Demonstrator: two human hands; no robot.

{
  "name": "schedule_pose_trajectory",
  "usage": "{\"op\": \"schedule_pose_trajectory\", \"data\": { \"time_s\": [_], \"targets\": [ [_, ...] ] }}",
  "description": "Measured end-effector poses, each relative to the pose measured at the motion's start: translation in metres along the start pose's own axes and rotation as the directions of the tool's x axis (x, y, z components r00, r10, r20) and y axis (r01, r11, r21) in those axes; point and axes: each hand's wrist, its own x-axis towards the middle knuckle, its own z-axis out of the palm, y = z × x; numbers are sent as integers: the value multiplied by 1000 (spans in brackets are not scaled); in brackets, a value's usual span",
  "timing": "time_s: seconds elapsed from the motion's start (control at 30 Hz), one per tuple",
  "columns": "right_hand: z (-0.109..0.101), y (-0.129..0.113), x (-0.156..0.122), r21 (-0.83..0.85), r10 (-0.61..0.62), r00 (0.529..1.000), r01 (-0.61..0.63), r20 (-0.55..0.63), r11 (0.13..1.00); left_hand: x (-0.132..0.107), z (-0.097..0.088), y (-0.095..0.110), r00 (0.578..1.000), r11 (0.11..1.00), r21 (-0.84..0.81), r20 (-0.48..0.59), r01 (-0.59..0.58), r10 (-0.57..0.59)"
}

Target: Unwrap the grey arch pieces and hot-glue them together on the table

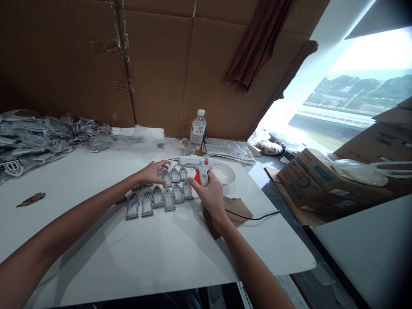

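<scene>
My right hand [210, 191] is wrapped around the handle of a white hot glue gun [195, 162] with an orange trigger. Its metal nozzle points left, toward my left hand [150, 173]. That hand hovers over the small grey arch-shaped pieces [157, 197], thumb and fingers curved and apart; I make out nothing held in it. The pieces lie in rows on the white table [138, 253], each like a little window frame with a pale middle. My left hand and forearm hide some of the back-row pieces.
A heap of bagged grey pieces [41, 137] covers the back left. Behind stand a water bottle [197, 128] and a cardboard wall [157, 64]. Brown paper [240, 208] and a black cord [257, 218] lie right of the pieces. Cardboard boxes [322, 180] stand beyond the table's right edge.
</scene>
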Motion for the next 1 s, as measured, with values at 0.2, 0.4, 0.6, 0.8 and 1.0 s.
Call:
{"op": "schedule_pose_trajectory", "data": {
  "time_s": [0.2, 0.4, 0.6, 0.8, 1.0],
  "targets": [
    [2, 2, 0, -13, -10, 1000, 10, 3, 1000, -5, -9, 4, 994, 999, 2, 96, -52, 51],
    [3, 3, 1, -21, -19, 1000, 19, 6, 1000, -6, -11, 10, 994, 994, 64, 74, -86, 81],
    [3, 4, 1, -25, -19, 1000, 19, 12, 1000, -13, -16, 7, 999, 997, 63, -23, -37, 39],
    [5, 1, -5, -41, -70, 995, 73, 71, 996, -71, -29, 25, 979, 995, -64, -185, 76, -87],
    [14, -2, -16, -32, -205, 950, 219, 237, 975, -146, -32, 55, 955, 986, -111, -257, 126, -151]
  ]
}}
